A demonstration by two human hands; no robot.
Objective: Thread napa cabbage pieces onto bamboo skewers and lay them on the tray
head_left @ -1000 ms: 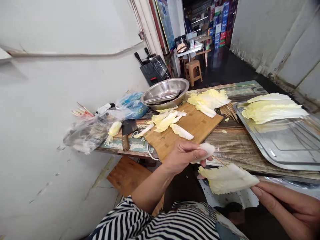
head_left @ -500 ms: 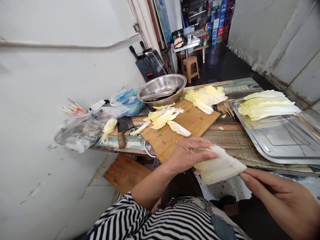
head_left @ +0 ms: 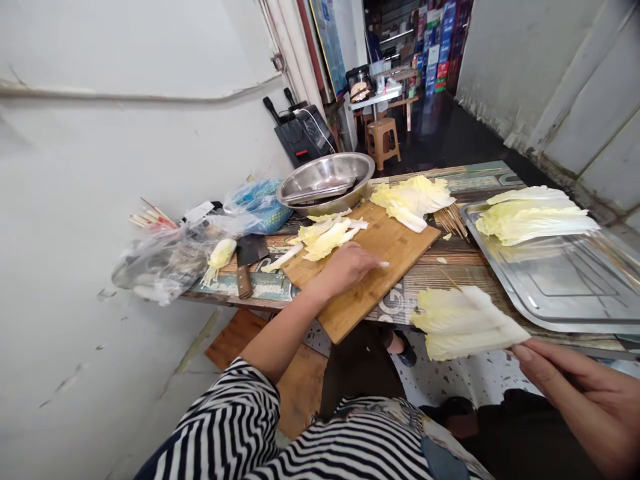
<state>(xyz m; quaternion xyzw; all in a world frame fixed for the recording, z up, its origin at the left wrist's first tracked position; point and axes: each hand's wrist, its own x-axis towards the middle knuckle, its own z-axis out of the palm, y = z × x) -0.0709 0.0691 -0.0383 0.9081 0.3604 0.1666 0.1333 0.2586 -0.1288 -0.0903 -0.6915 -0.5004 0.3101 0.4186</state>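
Note:
My right hand [head_left: 575, 383], at the lower right, pinches the end of a bamboo skewer that carries pale napa cabbage pieces [head_left: 470, 323]. The skewer's thin tip [head_left: 451, 279] sticks out past the far side. Over the wooden cutting board [head_left: 400, 257], my left hand [head_left: 353, 267] has its fingers closed on a cabbage leaf [head_left: 384, 265]; only the leaf's white end shows beyond them. Beside that hand lies a small pile of yellow-white cabbage strips [head_left: 325, 240]. A larger heap of leaves [head_left: 413, 199] rests at the board's far corner.
A metal tray [head_left: 565, 293] at right bears skewered cabbage [head_left: 537, 217]. Loose skewers [head_left: 451, 221] lie by the board. A steel basin [head_left: 320, 175] stands behind it. To the left are a cleaver [head_left: 250, 253], enoki mushrooms [head_left: 220, 259] and plastic bags [head_left: 170, 260].
My left hand has let go of the skewered cabbage and moved left onto a leaf on the board. My right hand has carried the skewered cabbage slightly right.

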